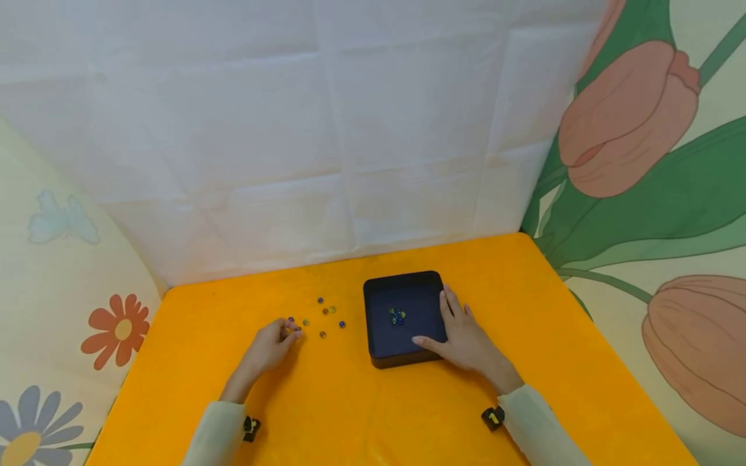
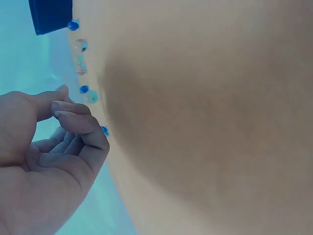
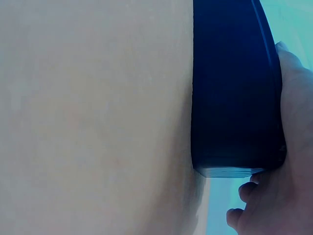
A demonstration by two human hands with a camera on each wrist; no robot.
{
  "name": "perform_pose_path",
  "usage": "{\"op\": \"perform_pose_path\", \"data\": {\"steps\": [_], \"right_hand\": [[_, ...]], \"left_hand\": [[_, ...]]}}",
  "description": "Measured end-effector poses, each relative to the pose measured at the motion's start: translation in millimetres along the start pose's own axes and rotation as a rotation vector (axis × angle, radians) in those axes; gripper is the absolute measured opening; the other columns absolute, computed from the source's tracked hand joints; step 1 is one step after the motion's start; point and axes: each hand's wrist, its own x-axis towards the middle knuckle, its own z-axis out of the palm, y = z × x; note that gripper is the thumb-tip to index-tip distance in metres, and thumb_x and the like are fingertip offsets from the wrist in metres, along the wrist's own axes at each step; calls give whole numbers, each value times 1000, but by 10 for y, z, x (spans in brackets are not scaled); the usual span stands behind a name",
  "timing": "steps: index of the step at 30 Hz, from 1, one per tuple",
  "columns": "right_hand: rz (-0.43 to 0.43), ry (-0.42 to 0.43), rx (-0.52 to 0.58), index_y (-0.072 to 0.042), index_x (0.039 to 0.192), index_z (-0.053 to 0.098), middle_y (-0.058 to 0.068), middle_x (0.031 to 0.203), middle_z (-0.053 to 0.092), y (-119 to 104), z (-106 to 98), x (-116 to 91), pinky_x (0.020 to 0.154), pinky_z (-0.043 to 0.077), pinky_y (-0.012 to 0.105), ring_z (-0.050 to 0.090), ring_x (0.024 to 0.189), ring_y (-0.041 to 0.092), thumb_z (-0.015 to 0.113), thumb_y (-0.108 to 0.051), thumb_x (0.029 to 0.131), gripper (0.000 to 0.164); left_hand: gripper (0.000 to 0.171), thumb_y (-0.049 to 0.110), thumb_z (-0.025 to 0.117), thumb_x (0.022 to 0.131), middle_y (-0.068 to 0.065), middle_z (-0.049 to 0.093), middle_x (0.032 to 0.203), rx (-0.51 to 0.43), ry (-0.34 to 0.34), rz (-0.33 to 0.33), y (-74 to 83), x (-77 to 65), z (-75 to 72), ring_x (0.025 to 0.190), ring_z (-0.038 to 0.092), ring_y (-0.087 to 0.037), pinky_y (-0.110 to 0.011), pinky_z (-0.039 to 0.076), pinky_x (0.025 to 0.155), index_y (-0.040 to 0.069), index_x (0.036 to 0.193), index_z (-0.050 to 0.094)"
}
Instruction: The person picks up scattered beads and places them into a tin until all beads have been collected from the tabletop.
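My left hand (image 1: 269, 347) is low over the table at the left edge of a loose group of marbles. Its thumb and forefinger pinch a small dark blue marble (image 1: 298, 329), which the fingers hide in the left wrist view. Just beyond the fingers sits another blue marble (image 1: 291, 319), and a greenish marble (image 1: 305, 322) lies close to the fingertips. My right hand (image 1: 466, 342) grips the near right corner of a square black tray (image 1: 374, 349), thumb over the rim and fingers along the right outer wall. Several blue and yellow-green marbles (image 1: 397, 316) are clustered inside the tray.
Between the left hand and the tray, more marbles are scattered, among them a blue one (image 1: 342, 324) and an amber one (image 1: 323, 334). A yellow cloth (image 1: 373, 414) covers the table. White sheeting (image 1: 262, 129) hangs behind it, with flowered cloth (image 1: 653, 233) at the sides.
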Motion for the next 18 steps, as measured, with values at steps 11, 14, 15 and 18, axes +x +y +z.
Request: {"op": "perform_pose_path", "data": {"steps": [11,14,15,18], "right_hand": [[-5,10,-2,-2,168,5,15,178,-3,11,6,-7,131,13,61,17,163,44,58,-81,90,123],[0,8,-3,-4,168,4,14,178,-4,12,5,-2,130,16,62,18,162,45,58,-82,90,123],[2,7,-3,-4,168,4,14,178,-4,11,5,-1,130,17,63,18,162,46,58,-82,90,123],[8,7,-5,-5,168,5,14,179,-4,9,6,-2,128,21,65,17,161,49,57,-83,89,123]], "left_hand": [[26,25,58,109,-11,61,83,-16,6,72,253,-6,16,63,43,-15,-26,38,54,4,124,61],[26,26,58,110,-13,62,81,-27,-8,88,334,1,27,61,42,-14,-26,37,54,5,124,61],[26,26,57,110,-13,62,80,-29,-13,95,358,5,32,60,41,-14,-26,37,53,5,125,60],[26,27,58,110,-15,62,78,-40,-20,109,433,15,56,57,40,-13,-25,37,52,7,125,61]]}}
